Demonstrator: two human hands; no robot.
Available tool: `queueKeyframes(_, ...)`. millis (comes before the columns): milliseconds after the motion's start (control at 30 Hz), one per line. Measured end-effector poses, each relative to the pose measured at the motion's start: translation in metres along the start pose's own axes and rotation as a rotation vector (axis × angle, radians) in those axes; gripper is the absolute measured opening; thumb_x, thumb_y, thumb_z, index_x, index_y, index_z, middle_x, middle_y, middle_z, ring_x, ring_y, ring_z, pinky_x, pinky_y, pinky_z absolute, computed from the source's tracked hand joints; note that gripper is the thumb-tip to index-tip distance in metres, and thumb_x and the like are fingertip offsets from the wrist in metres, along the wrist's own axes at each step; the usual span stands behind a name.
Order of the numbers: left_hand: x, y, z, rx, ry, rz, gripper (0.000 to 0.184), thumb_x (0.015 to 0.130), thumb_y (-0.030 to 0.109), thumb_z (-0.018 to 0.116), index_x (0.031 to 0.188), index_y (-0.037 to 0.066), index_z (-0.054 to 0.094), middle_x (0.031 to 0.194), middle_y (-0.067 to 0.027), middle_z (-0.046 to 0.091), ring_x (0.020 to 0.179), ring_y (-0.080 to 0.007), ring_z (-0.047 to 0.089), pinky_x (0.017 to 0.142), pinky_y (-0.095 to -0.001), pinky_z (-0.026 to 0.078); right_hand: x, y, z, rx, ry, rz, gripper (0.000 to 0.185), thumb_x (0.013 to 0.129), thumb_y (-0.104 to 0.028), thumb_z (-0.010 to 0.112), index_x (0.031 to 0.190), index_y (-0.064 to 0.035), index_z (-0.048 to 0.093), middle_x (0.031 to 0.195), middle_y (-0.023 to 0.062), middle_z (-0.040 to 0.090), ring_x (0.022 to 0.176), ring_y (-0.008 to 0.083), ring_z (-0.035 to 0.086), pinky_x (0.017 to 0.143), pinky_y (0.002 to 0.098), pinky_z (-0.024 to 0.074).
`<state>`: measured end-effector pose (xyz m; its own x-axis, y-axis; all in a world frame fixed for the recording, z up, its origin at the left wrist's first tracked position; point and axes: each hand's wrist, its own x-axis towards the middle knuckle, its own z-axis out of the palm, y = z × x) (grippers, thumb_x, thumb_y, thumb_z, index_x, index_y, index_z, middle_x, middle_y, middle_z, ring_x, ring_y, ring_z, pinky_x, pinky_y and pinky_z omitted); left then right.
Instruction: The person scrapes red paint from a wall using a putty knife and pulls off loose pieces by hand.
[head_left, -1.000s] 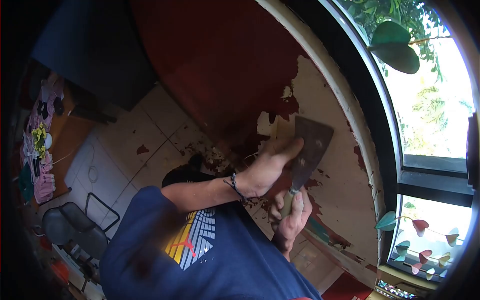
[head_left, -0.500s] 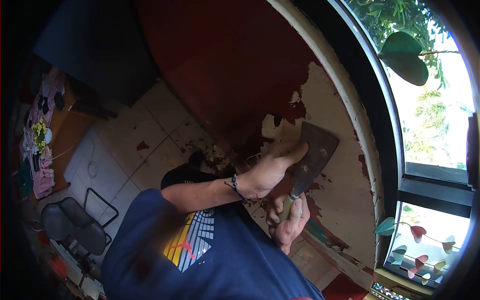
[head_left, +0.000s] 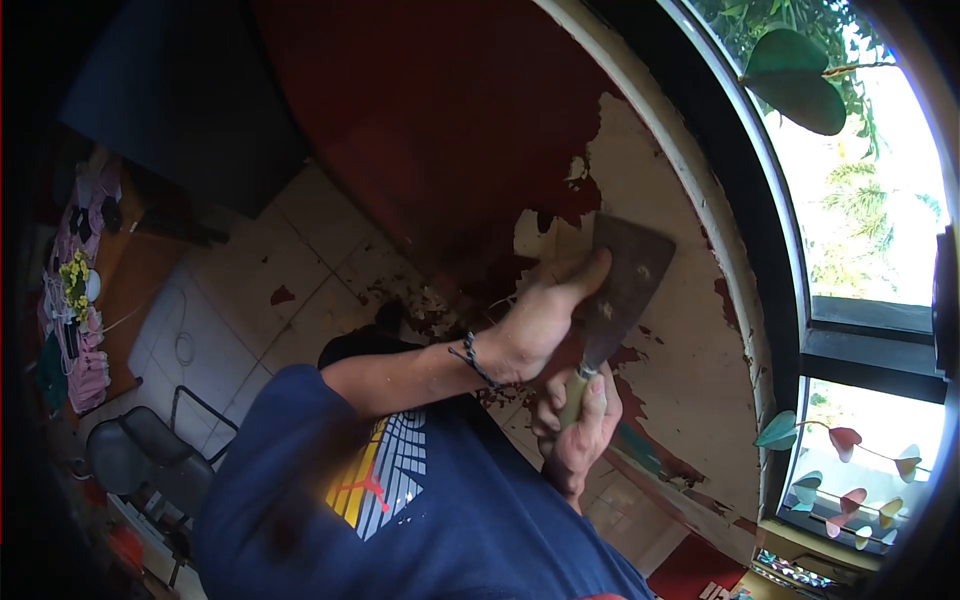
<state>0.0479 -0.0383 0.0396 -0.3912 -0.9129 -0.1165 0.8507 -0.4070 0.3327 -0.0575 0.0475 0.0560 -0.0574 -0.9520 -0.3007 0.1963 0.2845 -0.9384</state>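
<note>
A wide-bladed scraper with a pale green handle lies over a wall patch of peeled red paint. My right hand is wrapped round the handle. Higher up, my left hand, with a dark braided bracelet at its wrist, grips the side of the blade. Its thumb rests along the blade face; the other fingers are mostly hidden. Bare cream wall shows beyond the blade. I cannot tell whether the blade's edge touches the wall.
A black-framed window stands at the right, with a string of paper hearts across it. Paint flakes litter the tiled floor. At the left are a black chair and a wooden table with cloth and small items.
The whole view has shifted slightly, so wall, window and hands appear a little higher. Both hands keep their hold on the scraper, whose place against the wall looks nearly the same.
</note>
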Motion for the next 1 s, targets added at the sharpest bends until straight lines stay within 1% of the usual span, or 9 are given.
queueKeyframes(133,0.001,0.005,0.006,-0.017,0.053,0.024,0.033,0.096,0.034,0.04,0.105,0.007,0.056,0.088,-0.0001,0.058,0.075,-0.0063,0.054,0.067,-0.0229,0.046,0.006,-0.01,0.001,-0.018,-0.107,-0.011,0.044,0.095,-0.029,0.038,0.125,0.0024,0.041,0.062,0.0053,0.044,0.042,0.0076,0.036,0.037,0.0199,0.0286)
queueKeyframes(267,0.0,0.005,0.002,-0.038,0.016,0.001,0.032,0.095,0.034,0.041,0.103,0.006,0.056,0.088,-0.0001,0.058,0.073,-0.0062,0.054,0.064,-0.0217,0.046,0.002,0.0,0.002,-0.01,-0.03,-0.03,0.044,0.095,-0.028,0.038,0.126,0.0025,0.04,0.063,0.0049,0.044,0.043,0.0076,0.036,0.037,0.0196,0.0281)
queueKeyframes(400,0.002,0.001,0.003,-0.1,0.061,0.029,0.026,0.094,0.031,0.045,0.109,0.009,0.05,0.093,-0.0012,0.057,0.077,-0.0092,0.056,0.063,-0.0241,0.047,0.001,-0.014,0.006,-0.024,-0.076,0.008,0.045,0.095,-0.028,0.038,0.128,0.0018,0.038,0.064,0.0046,0.043,0.043,0.0076,0.036,0.038,0.0194,0.0278)
queueKeyframes(500,-0.001,-0.003,-0.001,-0.204,-0.065,-0.002,0.025,0.093,0.029,0.047,0.11,0.01,0.049,0.093,-0.0008,0.058,0.077,-0.0098,0.057,0.062,-0.0248,0.047,-0.004,-0.016,0.006,-0.04,-0.11,0.009,0.045,0.095,-0.028,0.037,0.129,0.0016,0.037,0.063,0.0047,0.043,0.042,0.0074,0.035,0.037,0.0186,0.0261)
queueKeyframes(633,0.003,-0.001,0.013,-0.077,0.171,0.097,0.027,0.093,0.033,0.046,0.108,0.011,0.051,0.087,-0.0002,0.058,0.073,-0.0102,0.057,0.058,-0.0256,0.047,0.003,-0.013,0.0,0.013,-0.082,-0.029,0.044,0.095,-0.027,0.039,0.128,0.0019,0.039,0.063,0.0048,0.043,0.042,0.0069,0.034,0.038,0.0184,0.0265)
queueKeyframes(700,0.003,0.001,-0.002,-0.186,-0.035,-0.006,0.026,0.093,0.033,0.047,0.107,0.012,0.051,0.087,-0.0001,0.058,0.07,-0.0106,0.057,0.057,-0.0258,0.047,0.004,-0.023,0.009,-0.058,-0.117,0.035,0.044,0.095,-0.028,0.039,0.128,0.0016,0.04,0.063,0.0048,0.044,0.042,0.0069,0.033,0.038,0.0185,0.0272)
queueKeyframes(767,-0.001,-0.003,0.002,-0.174,-0.025,0.003,0.027,0.092,0.035,0.047,0.107,0.013,0.051,0.085,-0.0009,0.058,0.068,-0.0112,0.057,0.056,-0.026,0.047,0.002,-0.011,0.0,-0.058,-0.133,-0.004,0.045,0.095,-0.029,0.039,0.128,0.0011,0.04,0.063,0.0046,0.044,0.042,0.0068,0.034,0.038,0.0185,0.0275)
queueKeyframes(867,0.004,-0.007,0.02,-0.085,0.256,0.086,0.032,0.093,0.04,0.043,0.107,0.013,0.051,0.082,-0.0003,0.057,0.067,-0.0112,0.056,0.058,-0.0269,0.047,0.003,-0.006,-0.01,-0.042,-0.111,-0.053,0.044,0.095,-0.028,0.039,0.13,-0.0006,0.039,0.063,0.0037,0.044,0.043,0.0063,0.036,0.039,0.0184,0.0279)
queueKeyframes(1000,0.006,0.01,0.005,-0.102,0.102,0.131,0.032,0.093,0.04,0.043,0.108,0.014,0.054,0.083,0.0005,0.058,0.068,-0.0108,0.057,0.058,-0.0267,0.047,0.025,-0.024,0.009,-0.143,-0.149,0.024,0.042,0.095,-0.025,0.038,0.132,-0.0044,0.039,0.064,0.0024,0.044,0.044,0.0055,0.035,0.039,0.0178,0.028)
